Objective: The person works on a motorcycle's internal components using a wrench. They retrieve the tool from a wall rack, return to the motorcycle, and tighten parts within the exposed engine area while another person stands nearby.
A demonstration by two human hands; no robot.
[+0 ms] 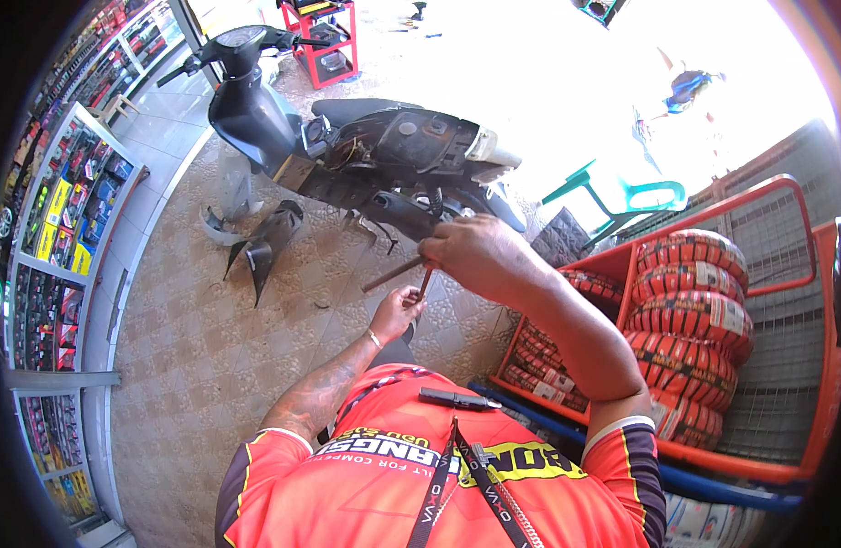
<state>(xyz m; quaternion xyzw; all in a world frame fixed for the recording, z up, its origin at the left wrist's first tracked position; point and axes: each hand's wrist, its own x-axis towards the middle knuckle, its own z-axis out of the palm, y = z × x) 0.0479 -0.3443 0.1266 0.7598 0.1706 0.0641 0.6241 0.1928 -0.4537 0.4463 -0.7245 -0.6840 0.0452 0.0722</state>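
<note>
"Red rod [427,281]: where is it?"
"Between both hands, near the scooter [407,137]. The left hand [396,313] has fingers pinching its lower end."
"And the right hand [480,254]?"
"Curled at its top, beside a dark bar [390,275]; I cannot tell its fingers' grip."

Rod [391,274] of seemingly matt metal

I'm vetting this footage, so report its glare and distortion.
Head view: glare bleaches the ground behind the scooter and around the green chair; the fisheye bends the display case at left; black vignetting darkens the corners; the left hand and right hand stay clear of the washed-out area and readable.
</note>
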